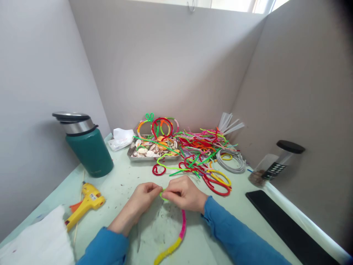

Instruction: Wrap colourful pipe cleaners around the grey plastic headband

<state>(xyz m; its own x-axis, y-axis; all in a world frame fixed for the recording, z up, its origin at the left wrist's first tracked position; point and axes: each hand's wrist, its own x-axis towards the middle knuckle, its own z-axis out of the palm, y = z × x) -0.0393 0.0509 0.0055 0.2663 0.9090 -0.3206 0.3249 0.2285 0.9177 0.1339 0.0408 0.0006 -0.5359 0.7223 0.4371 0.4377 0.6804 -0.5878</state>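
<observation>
My left hand [143,200] and my right hand [186,193] meet over the table, both with thumb and fingers pinched. Between them is a short stretch of light green pipe cleaner [164,195], partly hidden by the fingers. Below my right hand, a strand wrapped in pink and yellow pipe cleaner [182,224] curves down toward the near edge. A bare grey wire end [138,239] shows beneath my left wrist. Whether the wire and the wrapped strand join inside my hands is hidden.
Beyond my hands stand a metal tray [146,159] of shells with wrapped rings behind it, a tangled pipe cleaner heap [201,147] and a grey wire coil [234,167]. Left are a green bottle [91,151], yellow glue gun [89,200] and white cloth [38,239]; right, a lidded jar [278,162].
</observation>
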